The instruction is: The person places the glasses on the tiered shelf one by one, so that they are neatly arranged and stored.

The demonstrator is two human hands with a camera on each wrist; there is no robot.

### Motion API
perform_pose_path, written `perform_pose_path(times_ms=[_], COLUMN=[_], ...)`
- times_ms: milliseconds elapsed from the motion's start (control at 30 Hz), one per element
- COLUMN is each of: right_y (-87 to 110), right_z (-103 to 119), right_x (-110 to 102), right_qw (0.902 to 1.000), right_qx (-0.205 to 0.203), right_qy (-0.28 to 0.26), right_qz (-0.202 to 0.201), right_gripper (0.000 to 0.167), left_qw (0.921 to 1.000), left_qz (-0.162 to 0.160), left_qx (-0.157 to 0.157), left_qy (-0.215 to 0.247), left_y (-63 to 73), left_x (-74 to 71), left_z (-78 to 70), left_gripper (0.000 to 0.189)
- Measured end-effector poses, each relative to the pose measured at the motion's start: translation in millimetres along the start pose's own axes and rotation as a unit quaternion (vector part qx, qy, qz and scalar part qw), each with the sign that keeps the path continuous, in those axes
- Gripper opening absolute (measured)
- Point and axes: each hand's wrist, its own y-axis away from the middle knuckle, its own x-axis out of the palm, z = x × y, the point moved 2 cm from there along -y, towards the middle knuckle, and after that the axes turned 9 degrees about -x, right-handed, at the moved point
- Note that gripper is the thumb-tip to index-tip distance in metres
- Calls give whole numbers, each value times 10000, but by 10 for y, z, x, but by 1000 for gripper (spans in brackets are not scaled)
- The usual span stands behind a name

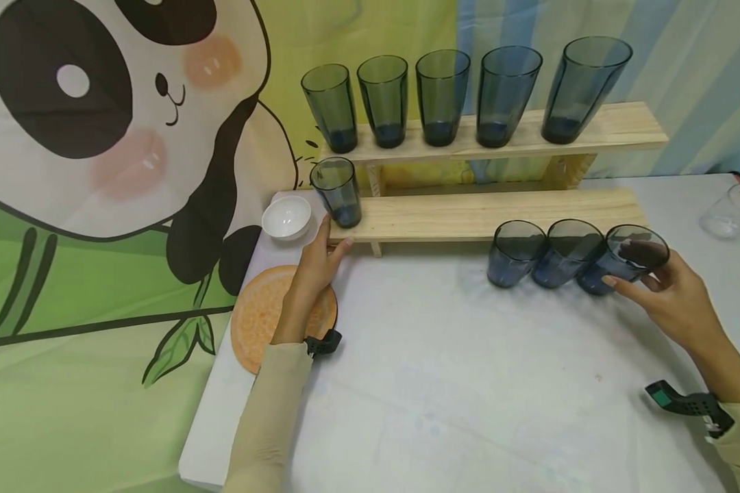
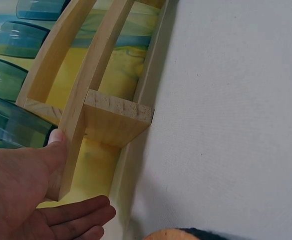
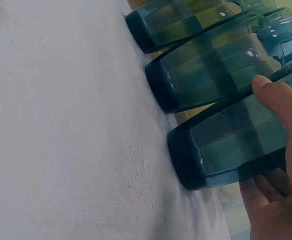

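- From my feed, the right hand [image 1: 675, 294] has thumb and fingers clamped round the outermost tumbler [image 3: 230, 140], probably because its outer side gives easiest access. That tumbler is just off the lower shelf's front edge, near its right end; I can't tell whether its foot bears on the table [image 1: 419, 383].
- Two matching tumblers [image 1: 516, 257] stand beside it in a row along that edge, I'd guess for easy reach.
- My left hand [image 1: 314, 263] grips nothing: its fingers are straight and apart, the thumb at the lower shelf [image 1: 432, 216]'s left end, perhaps steadying it. A single tumbler [image 1: 340, 195] stands right there, at the front-left corner.
- Five more tumblers [image 1: 442, 96] line the upper shelf [image 1: 629, 127] from end to end, seemingly spaced to keep their rims apart.
- The white bowl [image 1: 286, 219] and orange round mat [image 1: 265, 301] sit along the table's left edge (out of the way, I suspect).
- I can read no brand, label or lettering; the backdrop [image 1: 160, 181] shows only a panda print.
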Motion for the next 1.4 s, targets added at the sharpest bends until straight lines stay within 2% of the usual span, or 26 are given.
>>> perform_pose_path(times_ms=[567, 700, 933, 1067, 1167, 1400], right_y=[111, 148, 121, 71, 18, -92], right_z=[28, 80, 281, 436, 571, 847], right_x=[-46, -82, -244, -335, -405, -537], right_qw=[9998, 9993, 9979, 9969, 9935, 9942], right_qx=[89, 145, 82, -314, -721, -594], right_qy=[110, 280, 477, 213, -117, -329], right_qz=[-148, -191, -436, -688, -871, -836], right_gripper=[70, 69, 62, 58, 62, 73], left_qw=[10000, 10000, 9999, 9999, 9999, 9999], left_qz=[36, 42, 50, 57, 62, 48], left_qx=[-30, -62, -165, -161, -142, -125], left_qy=[11, 19, -6, -14, 5, 40], left_y=[-17, -23, -21, -13, -12, -14], left_x=[28, 30, 18, 18, 17, 18], left_z=[-11, -10, -2, -4, -7, -5], left_gripper=[90, 90, 89, 89, 90, 89])
